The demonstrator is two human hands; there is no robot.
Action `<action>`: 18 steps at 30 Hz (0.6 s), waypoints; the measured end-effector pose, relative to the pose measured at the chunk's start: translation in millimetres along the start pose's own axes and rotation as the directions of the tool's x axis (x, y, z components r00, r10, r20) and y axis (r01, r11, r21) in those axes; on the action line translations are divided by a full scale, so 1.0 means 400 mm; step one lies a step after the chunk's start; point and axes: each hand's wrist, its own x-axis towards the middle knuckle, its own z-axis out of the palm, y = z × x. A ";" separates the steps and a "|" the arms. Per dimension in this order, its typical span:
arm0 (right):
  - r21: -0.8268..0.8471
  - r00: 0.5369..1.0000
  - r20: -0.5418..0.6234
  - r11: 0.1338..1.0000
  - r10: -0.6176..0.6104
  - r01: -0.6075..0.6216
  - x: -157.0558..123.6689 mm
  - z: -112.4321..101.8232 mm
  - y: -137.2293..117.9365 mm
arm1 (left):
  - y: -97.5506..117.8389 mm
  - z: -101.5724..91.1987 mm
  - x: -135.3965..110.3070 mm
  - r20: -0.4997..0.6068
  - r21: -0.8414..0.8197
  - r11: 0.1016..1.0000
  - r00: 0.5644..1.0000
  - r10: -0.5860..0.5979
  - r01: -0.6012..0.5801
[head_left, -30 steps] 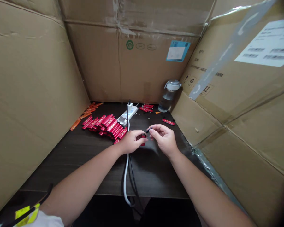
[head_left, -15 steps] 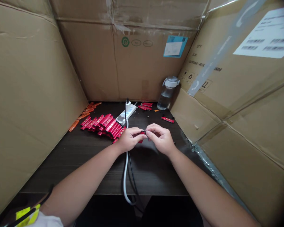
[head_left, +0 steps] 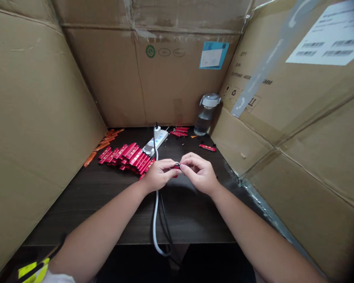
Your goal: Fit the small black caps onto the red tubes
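Head view, looking down at a dark wooden tabletop [head_left: 76, 212] boxed in by tan cardboard walls [head_left: 41, 118]. The person's 2 bare hands meet near the table's middle. The left hand [head_left: 159, 175] and right hand [head_left: 199, 173] are both clenched in a pinch, grasping a small red piece [head_left: 176, 167] between them, its detail mostly hidden by the fingers. Just beside the left hand lies a heap of flat red rectangular strips [head_left: 125, 159]. Beyond it sits a white power strip [head_left: 155, 142], its white cable [head_left: 155, 220] running toward the person. Orange strips [head_left: 103, 143] lie along the left wall. A clear plastic water bottle [head_left: 203, 118] with a grey lid stands in the back right corner.
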 end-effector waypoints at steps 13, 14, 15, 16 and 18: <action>-0.144 0.987 0.156 0.988 -0.027 0.050 0.002 -0.008 -0.006 | -0.021 0.004 -0.001 -0.007 0.060 0.994 0.996 0.089 -0.089; -0.143 0.987 0.161 0.989 -0.024 0.048 0.002 -0.008 -0.006 | -0.022 0.004 -0.001 -0.005 0.059 0.995 0.996 0.087 -0.086; -0.142 0.986 0.164 0.989 -0.021 0.045 0.001 -0.007 -0.005 | -0.022 0.004 -0.001 -0.003 0.058 0.995 0.996 0.086 -0.085; -0.140 0.986 0.163 0.989 -0.018 0.041 0.000 -0.006 -0.004 | -0.022 0.004 -0.001 -0.002 0.057 0.995 0.996 0.085 -0.085; -0.133 0.988 0.153 0.991 -0.015 0.036 -0.002 -0.003 -0.004 | -0.020 0.004 -0.001 -0.004 0.055 0.995 0.996 0.087 -0.087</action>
